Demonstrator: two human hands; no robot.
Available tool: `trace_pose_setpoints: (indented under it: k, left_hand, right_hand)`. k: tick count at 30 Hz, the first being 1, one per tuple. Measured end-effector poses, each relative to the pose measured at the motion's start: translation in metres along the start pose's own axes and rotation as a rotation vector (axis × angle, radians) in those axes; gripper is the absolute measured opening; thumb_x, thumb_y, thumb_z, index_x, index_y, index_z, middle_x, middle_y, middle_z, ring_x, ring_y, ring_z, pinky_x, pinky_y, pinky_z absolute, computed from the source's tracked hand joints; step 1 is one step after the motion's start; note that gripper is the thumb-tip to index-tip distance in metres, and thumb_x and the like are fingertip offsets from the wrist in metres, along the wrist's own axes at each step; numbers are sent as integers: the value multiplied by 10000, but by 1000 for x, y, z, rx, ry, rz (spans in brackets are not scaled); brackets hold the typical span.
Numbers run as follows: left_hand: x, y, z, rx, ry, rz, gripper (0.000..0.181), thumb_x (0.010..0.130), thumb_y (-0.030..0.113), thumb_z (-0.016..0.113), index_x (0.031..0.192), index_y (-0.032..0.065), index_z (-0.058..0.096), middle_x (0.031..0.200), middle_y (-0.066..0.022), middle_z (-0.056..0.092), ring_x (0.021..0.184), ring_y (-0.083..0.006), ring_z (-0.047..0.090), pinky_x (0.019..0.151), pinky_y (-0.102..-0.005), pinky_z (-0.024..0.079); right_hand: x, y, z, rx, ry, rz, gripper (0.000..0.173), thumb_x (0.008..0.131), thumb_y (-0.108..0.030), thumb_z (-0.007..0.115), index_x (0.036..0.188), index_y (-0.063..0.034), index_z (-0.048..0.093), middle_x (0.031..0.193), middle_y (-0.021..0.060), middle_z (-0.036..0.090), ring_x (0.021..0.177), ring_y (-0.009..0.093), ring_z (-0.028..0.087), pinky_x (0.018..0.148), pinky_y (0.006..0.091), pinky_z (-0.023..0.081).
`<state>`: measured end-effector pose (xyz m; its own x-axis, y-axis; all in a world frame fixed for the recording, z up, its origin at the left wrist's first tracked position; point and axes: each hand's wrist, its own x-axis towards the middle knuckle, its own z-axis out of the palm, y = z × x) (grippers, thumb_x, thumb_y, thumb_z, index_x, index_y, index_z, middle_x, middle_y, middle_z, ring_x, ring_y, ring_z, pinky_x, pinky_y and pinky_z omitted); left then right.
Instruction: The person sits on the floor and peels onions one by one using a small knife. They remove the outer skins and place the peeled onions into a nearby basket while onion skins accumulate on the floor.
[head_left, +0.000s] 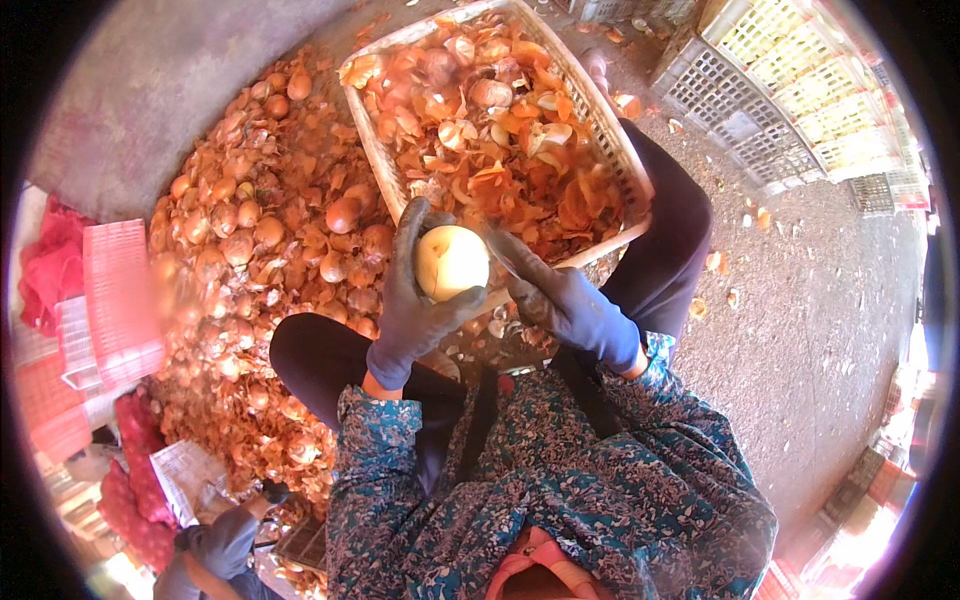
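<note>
In my left hand (420, 300), in a dark glove, rests a pale peeled onion (452, 263), with fingers behind it and the thumb below. My right hand (551, 296), in a grey and blue glove, is just to the right of the onion, its index finger pointing towards it. A small knife seems to lie along that finger, but blur leaves this unsure. Beyond my hands stands a light plastic crate (637, 172) full of loose orange-brown onion skins (525, 172). A large heap of unpeeled onions (343, 215) and dry skins spreads to the left.
Stacked plastic crates (742, 124) stand at the upper right. Pink crates (124, 300) and red mesh sacks (135, 480) are at the left. A co-worker (217, 555) with dark gloves is at the lower left. Scraps of skin lie on the concrete floor (810, 300).
</note>
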<state>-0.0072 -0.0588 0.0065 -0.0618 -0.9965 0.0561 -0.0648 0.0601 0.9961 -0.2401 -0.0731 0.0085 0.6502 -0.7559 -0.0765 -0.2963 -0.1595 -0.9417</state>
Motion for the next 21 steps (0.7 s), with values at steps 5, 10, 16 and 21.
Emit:
trace_pose_setpoints:
  k: [5,10,16,21]
  left_hand:
    - [-2,-2,-1,-211,-22,-23,1038,694,108,845,1550,10,267,1331,-119,547,1181,-222,579,1018,-353,494]
    - [-3,2,5,-382,-61,-47,1041,702,224,829,1558,18,274,1330,-133,562,1199,-235,580,1022,-361,490]
    - [-7,11,7,-633,-164,-187,1082,669,308,871,1548,15,312,1320,-141,580,1206,-242,581,1030,-366,477]
    - [-8,9,-6,-235,-358,-138,1130,645,255,876,1570,28,268,1397,-129,546,1257,-253,560,1102,-375,411]
  right_hand:
    - [-9,-4,19,-170,107,-174,687,1038,-312,509,1595,-65,190,963,311,662,813,453,684,741,431,551]
    - [-7,3,22,-192,163,-195,710,1012,-296,548,1597,-92,201,947,303,663,846,459,680,765,459,548]
    - [-8,5,17,-111,147,-318,688,1013,-325,558,1583,-83,258,992,281,675,856,455,679,756,438,546]
    - [-10,7,7,-7,45,-230,613,1022,-306,558,1529,-21,365,1190,248,661,1074,391,667,937,391,503]
